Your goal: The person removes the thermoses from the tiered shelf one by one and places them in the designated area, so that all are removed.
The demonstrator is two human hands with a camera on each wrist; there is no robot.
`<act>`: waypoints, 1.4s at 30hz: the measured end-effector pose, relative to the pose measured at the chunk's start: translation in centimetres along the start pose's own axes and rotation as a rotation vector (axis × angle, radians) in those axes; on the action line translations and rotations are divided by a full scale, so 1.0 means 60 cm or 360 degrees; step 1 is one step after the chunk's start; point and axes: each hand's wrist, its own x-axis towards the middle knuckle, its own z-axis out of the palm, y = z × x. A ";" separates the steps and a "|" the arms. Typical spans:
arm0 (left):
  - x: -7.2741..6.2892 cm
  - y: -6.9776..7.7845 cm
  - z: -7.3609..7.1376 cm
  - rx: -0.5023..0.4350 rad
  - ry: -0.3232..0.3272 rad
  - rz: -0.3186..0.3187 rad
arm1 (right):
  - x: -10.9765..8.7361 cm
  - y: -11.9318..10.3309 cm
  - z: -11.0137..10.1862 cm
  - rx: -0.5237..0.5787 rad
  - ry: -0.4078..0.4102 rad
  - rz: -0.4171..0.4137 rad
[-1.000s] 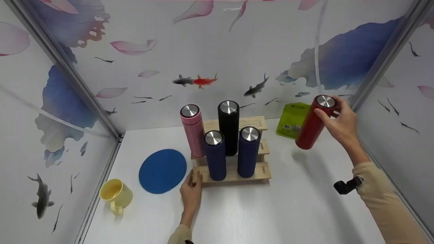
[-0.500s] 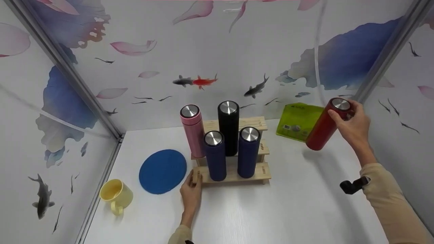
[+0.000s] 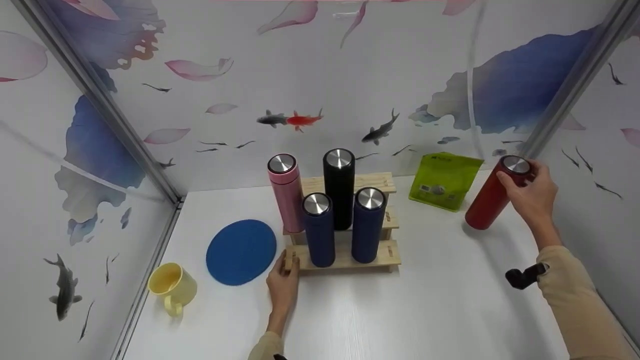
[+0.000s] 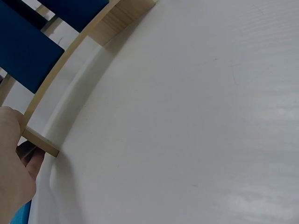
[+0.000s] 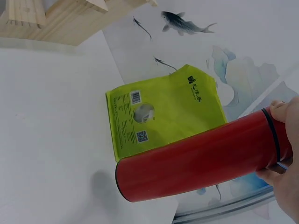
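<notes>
In the head view my right hand point(image 3: 536, 197) grips a red thermos flask point(image 3: 489, 202) around its upper end, just under the steel lid. The flask leans, its base close to the table at right; in the right wrist view its shadow lies apart from the base. My left hand point(image 3: 283, 286) holds the left end of the lowest step of a wooden stepped rack point(image 3: 344, 259). On that rack stand a pink flask point(image 3: 286, 200), a black flask point(image 3: 339, 192) and two blue flasks, a left one point(image 3: 320, 235) and a right one point(image 3: 367, 230).
Behind and left of the red flask, a green pouch point(image 3: 445, 182) stands near the back wall. A round blue mat point(image 3: 241, 252) lies left of the rack, with a yellow mug point(image 3: 177, 287) farther left. Patterned panels wall in the white table point(image 3: 400, 310).
My right hand has carried the red flask to the right and lower, uncovering the green pouch. The left hand stays on the rack.
</notes>
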 end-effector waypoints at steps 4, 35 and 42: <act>0.002 0.002 0.000 0.0010 -0.0002 0.0018 | -0.001 0.014 -0.004 -0.0010 -0.0004 0.0083; 0.001 0.002 0.003 -0.0043 0.0037 -0.0035 | -0.012 0.051 0.013 -0.0043 -0.0205 0.0269; -0.001 0.002 0.002 -0.0030 0.0021 -0.0033 | -0.010 0.048 0.004 -0.0091 -0.0260 0.0258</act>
